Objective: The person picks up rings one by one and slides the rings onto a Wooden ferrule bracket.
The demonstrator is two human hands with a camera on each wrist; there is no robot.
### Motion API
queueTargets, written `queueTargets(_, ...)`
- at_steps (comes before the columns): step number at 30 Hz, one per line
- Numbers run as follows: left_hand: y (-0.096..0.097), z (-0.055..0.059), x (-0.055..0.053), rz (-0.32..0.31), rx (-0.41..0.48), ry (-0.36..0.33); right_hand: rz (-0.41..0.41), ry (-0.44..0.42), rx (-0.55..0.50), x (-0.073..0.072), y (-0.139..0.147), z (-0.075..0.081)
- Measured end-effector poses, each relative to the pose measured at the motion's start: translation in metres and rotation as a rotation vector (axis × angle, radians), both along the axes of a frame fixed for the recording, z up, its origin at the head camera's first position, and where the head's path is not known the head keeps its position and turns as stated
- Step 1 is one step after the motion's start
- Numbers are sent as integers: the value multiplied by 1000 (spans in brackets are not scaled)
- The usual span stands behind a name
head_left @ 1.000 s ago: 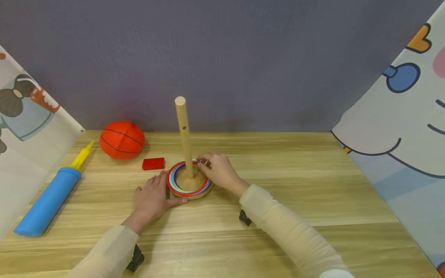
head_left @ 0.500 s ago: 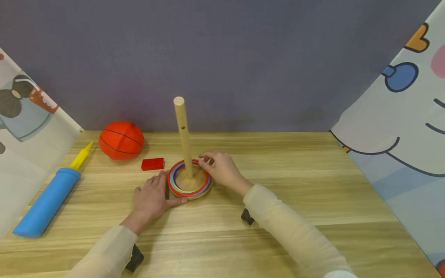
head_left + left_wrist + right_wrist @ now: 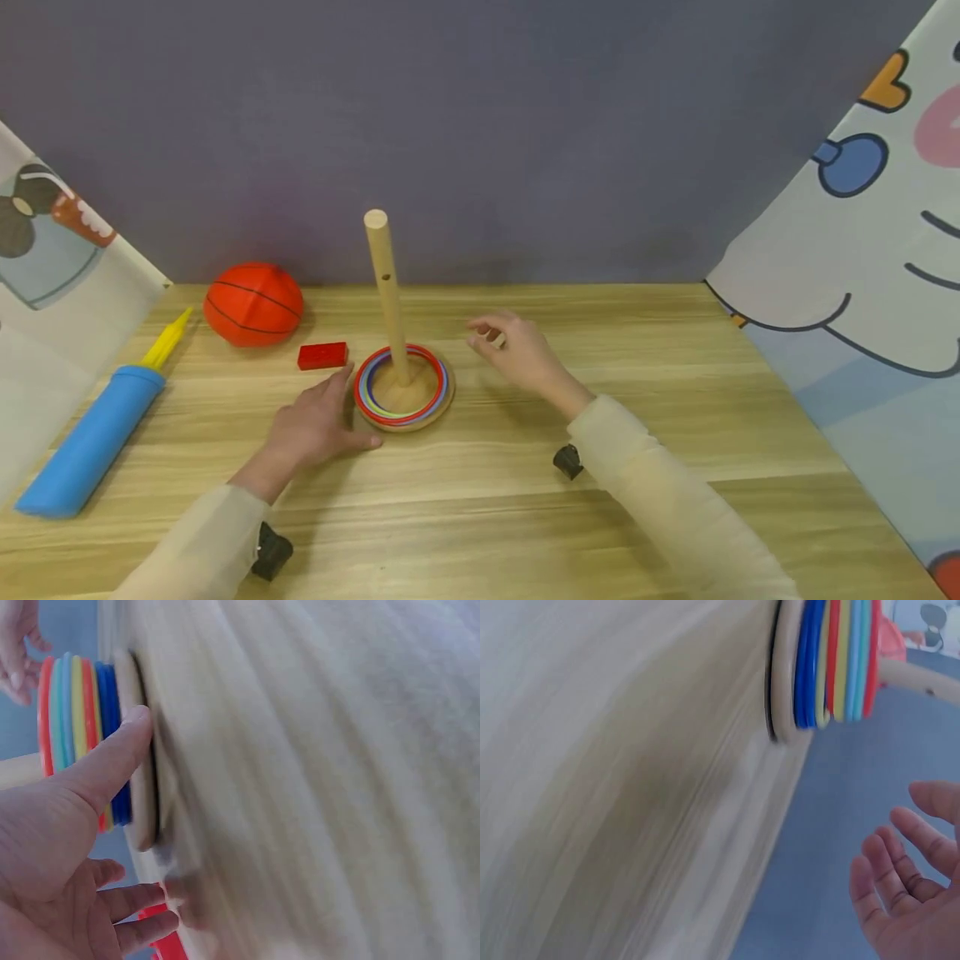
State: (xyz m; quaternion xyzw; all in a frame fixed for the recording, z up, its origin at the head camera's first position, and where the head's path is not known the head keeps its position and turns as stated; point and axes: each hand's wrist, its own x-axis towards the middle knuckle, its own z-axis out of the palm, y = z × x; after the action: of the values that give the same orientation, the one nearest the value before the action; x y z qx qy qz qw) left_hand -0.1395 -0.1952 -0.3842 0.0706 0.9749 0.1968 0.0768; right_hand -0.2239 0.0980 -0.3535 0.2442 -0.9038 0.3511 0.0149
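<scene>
A round wooden base (image 3: 449,398) carries an upright wooden peg (image 3: 387,292). Several coloured rings are stacked flat around the peg's foot, a red ring (image 3: 357,387) on top. Side on, in the right wrist view, blue rings (image 3: 808,667) lie lowest, with yellow, red and light blue ones above. My left hand (image 3: 309,423) is spread at the left of the base, thumb straight along its front; in the left wrist view the thumb overlaps the stack. To the right of the rings, apart from them, my right hand (image 3: 522,354) hovers with loosely bent fingers and holds nothing.
A red block (image 3: 322,356) lies just beyond my left fingertips. Behind it sits a red ball with black lines (image 3: 253,305). A blue pump with a yellow nozzle (image 3: 93,442) lies at the far left. A grey wall (image 3: 480,150) closes off the table's back.
My right hand has let go of the ring stack and moved away to the right. My left hand has drawn slightly back to the left from the base. The rings stay around the peg.
</scene>
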Motion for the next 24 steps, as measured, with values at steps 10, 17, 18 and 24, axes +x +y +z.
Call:
queueTargets(10,-16,36,-7,34,-97,71,-112,-4,19,6,53,9)
queueTargets(17,-32,58,-13,-5,-135,103,-198,-11,29,12,83,16)
queueTargets(18,-34,59,-13,-11,-134,106,-214,-9,29,12,87,18)
queueTargets(24,-44,66,-16,19,-118,162,-297,39,44,15,106,22)
